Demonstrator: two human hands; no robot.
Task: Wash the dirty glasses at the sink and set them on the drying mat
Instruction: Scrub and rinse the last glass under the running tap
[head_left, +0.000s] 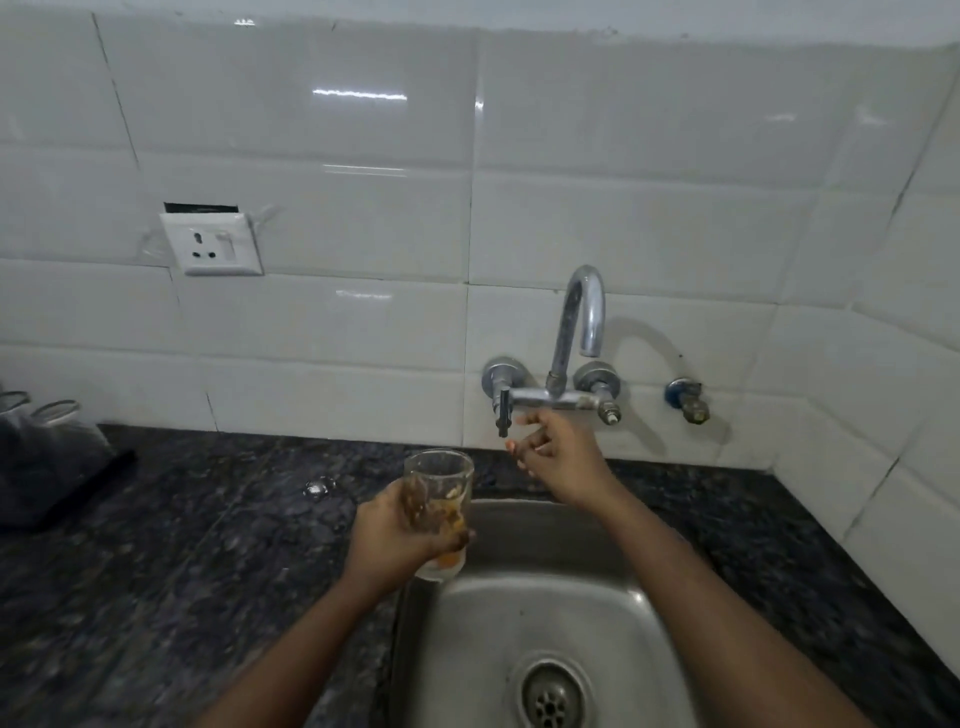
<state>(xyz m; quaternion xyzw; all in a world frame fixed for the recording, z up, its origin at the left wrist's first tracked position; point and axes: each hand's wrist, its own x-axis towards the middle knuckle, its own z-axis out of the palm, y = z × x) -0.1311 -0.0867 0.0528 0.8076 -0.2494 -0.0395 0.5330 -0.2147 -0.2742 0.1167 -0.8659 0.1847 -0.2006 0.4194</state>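
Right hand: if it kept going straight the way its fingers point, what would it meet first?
Probably the dark tap handle hanging just up and left of the right hand; its fingertips look nearly there, though depth is unclear.

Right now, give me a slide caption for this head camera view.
Left hand holds a dirty glass over the sink while the open right hand reaches toward the tap lever.

I see a clear glass (439, 499) with orange and brown smears inside it. The tabletop (182, 545) is dark, nearly black, with lots of little grey speckles. The sink (524, 623) is shiny silver-grey, and its drain (551, 696) has small dark holes. The tap (579, 332) is shiny silver too. The wall tiles (311, 130) are white with thin dark lines between them. The socket (212, 244) is white. A small valve (684, 399) has a blue ring.
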